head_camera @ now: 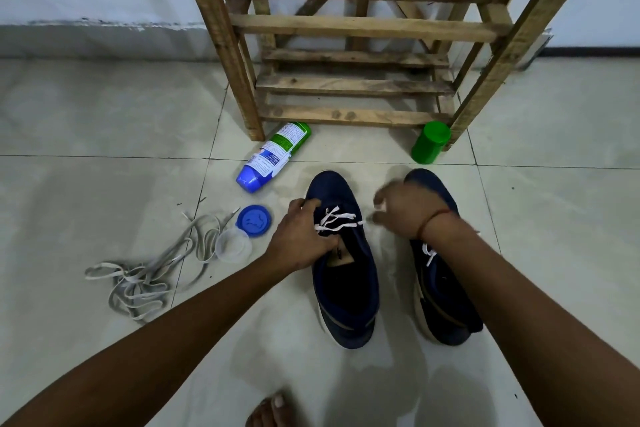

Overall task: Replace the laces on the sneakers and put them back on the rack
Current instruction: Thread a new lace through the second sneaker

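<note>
Head view: bare foot (268,409) at the bottom edge, on the floor (104,121).
Sneaker (343,295): navy, on the floor, toe pointing away.
2nd sneaker (446,291): just right of it, partly under the right forearm.
Left hand (301,234): fingers curled over the sneaker's eyelet edge, gripping it.
Lace (337,218): white, crossed through the front eyelets.
Right hand (405,211): blurred, pinching the lace's end.
Old laces (149,274): grey heap, left.
Tub (232,246), lid (254,220): touching, beside the heap.
Bottle (273,158): lying near a rack leg.
Rack (363,28): wooden, by the wall.
</note>
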